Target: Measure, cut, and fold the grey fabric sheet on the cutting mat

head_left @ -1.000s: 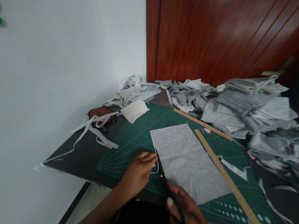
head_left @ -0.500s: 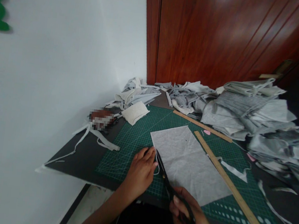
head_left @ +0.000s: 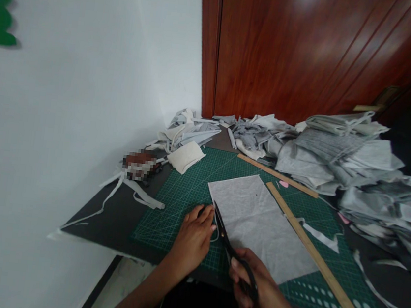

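A light grey fabric piece [head_left: 257, 219] lies flat and slightly creased on the green cutting mat [head_left: 182, 191]. My right hand [head_left: 250, 282] is wrapped around the handles of black scissors [head_left: 223, 235], whose blades lie along the fabric's left edge. Close to the blade tips, my left hand [head_left: 196, 232] has its fingers closed at that edge on a thin fabric strip [head_left: 215, 235]. The strip curls loosely beside the thumb. Its end under the fingers is hidden.
One wooden ruler [head_left: 312, 255] lies along the fabric's right side, and another wooden ruler [head_left: 277, 175] lies behind it. Piles of grey fabric [head_left: 324, 157] fill the back right. Scraps [head_left: 182, 131] and a cream cloth piece [head_left: 186, 157] lie at the back left, by the wall.
My right hand and the scissors have shifted slightly left and up along the fabric's edge. My left hand stays in nearly the same place.
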Demonstrator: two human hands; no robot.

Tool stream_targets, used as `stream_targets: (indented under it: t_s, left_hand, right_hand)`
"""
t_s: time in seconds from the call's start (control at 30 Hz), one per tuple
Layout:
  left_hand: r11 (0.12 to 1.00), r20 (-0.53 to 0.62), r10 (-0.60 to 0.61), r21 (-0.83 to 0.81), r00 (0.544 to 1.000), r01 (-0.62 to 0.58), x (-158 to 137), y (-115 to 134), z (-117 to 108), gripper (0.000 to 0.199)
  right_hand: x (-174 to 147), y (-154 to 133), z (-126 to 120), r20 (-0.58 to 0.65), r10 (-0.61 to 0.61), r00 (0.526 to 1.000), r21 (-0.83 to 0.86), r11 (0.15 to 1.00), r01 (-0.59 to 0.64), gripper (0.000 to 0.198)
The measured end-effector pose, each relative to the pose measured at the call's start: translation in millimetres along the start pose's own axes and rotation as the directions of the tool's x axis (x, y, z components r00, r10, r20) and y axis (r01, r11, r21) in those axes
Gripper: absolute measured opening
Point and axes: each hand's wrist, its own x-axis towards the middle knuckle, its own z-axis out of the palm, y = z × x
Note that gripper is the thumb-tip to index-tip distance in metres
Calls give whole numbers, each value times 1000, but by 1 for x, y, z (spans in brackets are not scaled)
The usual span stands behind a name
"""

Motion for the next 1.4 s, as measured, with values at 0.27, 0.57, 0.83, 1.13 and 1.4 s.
stream_targets:
  t_s: [0.27, 0.57, 0.83, 1.13, 1.4]
  left_hand:
    - [1000, -10, 13, -10, 1000, -13, 0, 0, -1, 44]
    - [1000, -17, 17, -12, 1000, -17, 0, -1, 1, 44]
    - [1000, 1, 21, 3, 1000, -21, 1, -2, 1, 43]
    - [1000, -17, 12, 12, 1000, -12, -1, -3, 3, 43]
    - [996, -33, -20, 81, 999, 23, -2, -4, 8, 46]
  right_hand:
    - [6, 5, 2, 44, -55, 998, -117, 991, 60, 63]
    - [5, 5, 5, 46, -57, 997, -114, 991, 62, 67]
    - [5, 5, 5, 73, -59, 996, -115, 991, 67, 62]
    - [5, 2, 6, 37, -72, 997, -108, 991, 76, 66]
    - [-1, 9, -6, 7, 26, 1000, 1, 1000, -26, 74]
